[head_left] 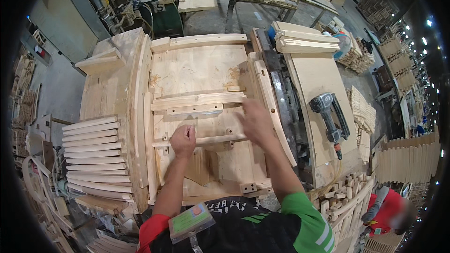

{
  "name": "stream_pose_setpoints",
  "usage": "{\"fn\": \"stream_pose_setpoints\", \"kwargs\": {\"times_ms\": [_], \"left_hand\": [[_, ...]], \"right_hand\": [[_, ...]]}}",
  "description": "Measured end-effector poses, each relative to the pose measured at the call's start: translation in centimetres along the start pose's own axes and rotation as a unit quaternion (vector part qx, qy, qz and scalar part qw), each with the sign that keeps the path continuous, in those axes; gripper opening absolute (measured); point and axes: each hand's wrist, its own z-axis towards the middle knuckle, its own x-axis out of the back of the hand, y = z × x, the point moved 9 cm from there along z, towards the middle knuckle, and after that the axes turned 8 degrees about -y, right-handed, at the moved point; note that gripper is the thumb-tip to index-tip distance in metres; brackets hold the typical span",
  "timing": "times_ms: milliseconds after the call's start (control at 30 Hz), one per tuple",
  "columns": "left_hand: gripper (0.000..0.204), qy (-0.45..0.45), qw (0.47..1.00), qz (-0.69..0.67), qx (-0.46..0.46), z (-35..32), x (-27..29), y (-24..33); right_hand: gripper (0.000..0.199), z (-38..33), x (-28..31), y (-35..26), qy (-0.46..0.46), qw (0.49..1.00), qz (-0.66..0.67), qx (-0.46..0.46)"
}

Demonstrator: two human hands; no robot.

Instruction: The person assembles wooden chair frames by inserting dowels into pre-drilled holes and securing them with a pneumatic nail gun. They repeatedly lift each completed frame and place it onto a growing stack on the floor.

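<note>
My left hand [183, 140] is closed above a thin wooden slat [213, 139] that crosses the wooden jig [197, 72]. Whatever its fingers hold, if anything, is hidden. My right hand [255, 118] is at the right side of the jig, near the right ends of the slat and of a wider wooden rail [199, 99]; motion blurs its fingers. Just below that rail lies a block with dark holes [194, 109]. A curved wooden side piece [272, 105] with a slot and a hole runs along the jig's right edge.
Several curved slats [96, 154] are stacked on the left. To the right, a nail gun [330, 117] with a hose lies on a board [318, 77], below a bundle of wooden strips [307, 40]. Offcuts [344, 194] fill the lower right, near another person in red [384, 211].
</note>
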Motion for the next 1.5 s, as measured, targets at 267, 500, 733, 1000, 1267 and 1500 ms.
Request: {"fn": "stream_pose_setpoints", "kwargs": {"times_ms": [267,500,733,1000,1267,1500], "left_hand": [[0.015,-0.017,0.989,-0.033,-0.144,2.7,-0.9,7.0],[0.024,-0.217,0.953,-0.051,-0.204,2.3,-6.8,10.9],[0.036,-0.259,0.94,-0.024,-0.221,-1.4,-7.9,12.7],[0.033,-0.292,0.916,0.031,-0.275,-1.7,-10.5,14.9],[0.027,-0.292,0.913,0.039,-0.283,-2.0,-11.5,14.4],[0.025,-0.288,0.916,0.025,-0.278,-1.7,-11.3,14.2]], "right_hand": [[0.047,-17.3,5.9,9.9,-0.055,0.957,-0.2,-0.202],[0.031,-18.8,-0.2,10.4,-0.13,0.855,0.393,-0.312],[0.039,-21.1,-4.5,8.2,-0.044,0.942,0.173,-0.284],[0.033,-21.5,-6.0,7.3,-0.014,0.95,0.016,-0.313],[0.031,-22.7,-7.3,7.3,-0.012,0.946,0.024,-0.322],[0.03,-23.5,-7.1,7.1,-0.012,0.955,0.027,-0.295]]}}
